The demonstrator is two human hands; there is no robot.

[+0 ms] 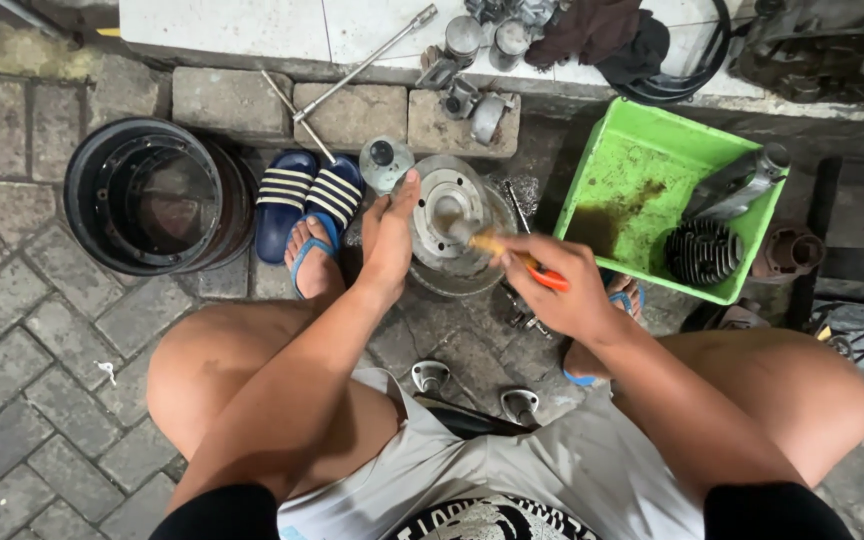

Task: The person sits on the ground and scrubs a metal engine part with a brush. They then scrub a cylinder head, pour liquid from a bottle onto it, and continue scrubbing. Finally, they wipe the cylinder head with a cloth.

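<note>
— Knees and pale shorts (552,470) filled the bottom of the view, the person squatting over the paving (12,360). What did the hands have?

— A round metal engine part (449,225), like a flanged housing, stood on the ground between the feet. The left hand (389,240) lay flat against its left rim with fingers extended, steadying it rather than gripping. The right hand (557,285) was closed round an orange-handled tool (527,262), its tip set in the part's centre; whether a brush or a driver, I couldn't tell.

— How would that part handle?

— Heavy and stiff, I'd judge, and likely greasy, so slippery. The outer flange looked the safest place to take hold, with both hands.

— And around it?

— A green plastic tray (642,170) sat to the right, holding a finned cylinder (702,252) and a long metal piece (737,185). A black wheel rim (157,195) lay at the left, striped sandals (307,195) beside it, a T-handle wrench (352,75) on the kerb stones beyond.
</note>
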